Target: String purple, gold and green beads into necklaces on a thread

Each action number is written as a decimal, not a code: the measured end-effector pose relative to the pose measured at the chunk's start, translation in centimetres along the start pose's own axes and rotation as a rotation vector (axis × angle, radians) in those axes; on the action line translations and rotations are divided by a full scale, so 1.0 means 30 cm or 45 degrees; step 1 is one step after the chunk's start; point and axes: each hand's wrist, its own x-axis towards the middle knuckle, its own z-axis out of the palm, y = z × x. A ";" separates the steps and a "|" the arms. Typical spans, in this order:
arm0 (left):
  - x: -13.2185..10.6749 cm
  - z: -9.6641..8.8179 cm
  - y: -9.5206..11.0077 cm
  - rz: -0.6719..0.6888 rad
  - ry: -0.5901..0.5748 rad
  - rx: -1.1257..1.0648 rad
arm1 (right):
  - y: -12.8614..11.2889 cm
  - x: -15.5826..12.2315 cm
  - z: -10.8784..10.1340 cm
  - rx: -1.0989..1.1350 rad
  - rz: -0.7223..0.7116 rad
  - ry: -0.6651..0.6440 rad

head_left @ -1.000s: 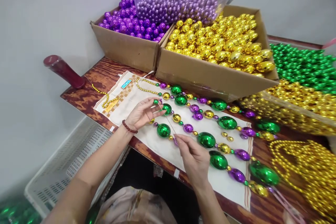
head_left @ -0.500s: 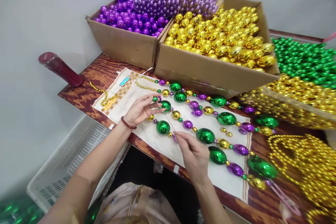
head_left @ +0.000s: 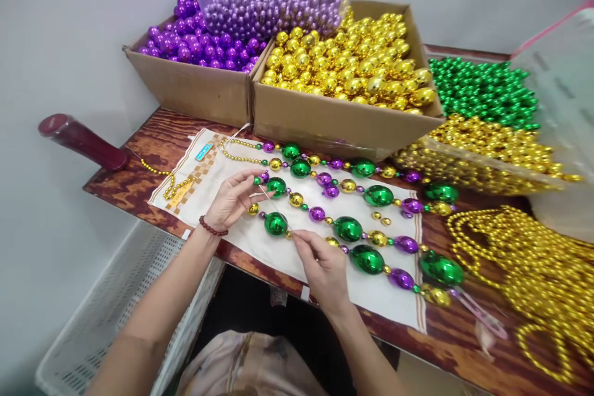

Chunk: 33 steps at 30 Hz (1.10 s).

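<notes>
My left hand (head_left: 234,199) is raised over the white cloth (head_left: 241,238), thumb and forefinger pinching a small green bead (head_left: 257,180) at the end of a bead strand. A purple bead (head_left: 264,177) and a larger green bead (head_left: 277,187) sit right beside those fingertips. From there a thin pale thread (head_left: 275,205) slants down to my right hand (head_left: 325,269), whose thumb and forefinger are closed on its lower end. Beneath the hands, strung green, gold and purple beads run in rows across the cloth. My right hand covers part of the nearest row.
Behind the cloth stand cardboard boxes of purple balls (head_left: 195,46) and gold beads (head_left: 343,68). Gold bead chains (head_left: 533,272) pile up at right, near a pink threader-like tool (head_left: 482,315). A dark red bottle (head_left: 83,142) is at left. A white plastic basket (head_left: 116,309) sits below the table edge.
The camera view has turned, so the whole scene sits farther left. Both hands keep their pinches, with the thread still stretched between them.
</notes>
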 end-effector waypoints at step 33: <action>0.082 0.316 -0.171 0.083 -0.703 1.274 | 0.066 0.243 -0.197 1.069 0.393 0.489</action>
